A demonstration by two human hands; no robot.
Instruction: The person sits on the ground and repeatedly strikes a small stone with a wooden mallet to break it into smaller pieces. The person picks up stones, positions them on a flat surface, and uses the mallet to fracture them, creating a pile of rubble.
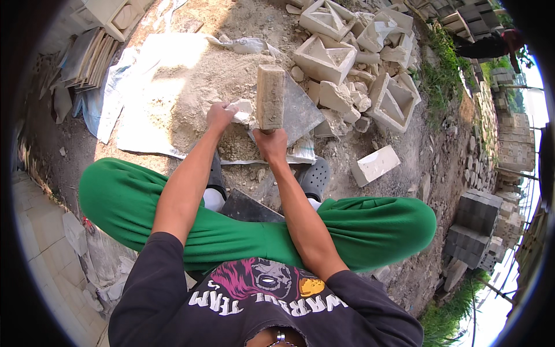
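Observation:
My right hand (270, 144) is closed round the handle of a mallet. Its thick, block-shaped head (270, 95), dusted pale, is raised in front of me and hides part of what lies below. Just left of it, my left hand (219, 117) grips a white broken chunk (241, 110) by its side. A dark flat slab (300, 113) lies under and to the right of the mallet. Around my left hand spreads pale crushed rubble and powder (188, 98) on a white sheet (136, 130). Mallet and chunk appear apart, though their gap in height is unclear.
Broken, pale hollow blocks (326, 58) are heaped at the far right. Nearer lies a single whitish block (376, 165). Thin boards (87, 58) lean in a stack at far left. Grey blocks (474, 220) are piled at right. Another person (488, 46) is at the upper right.

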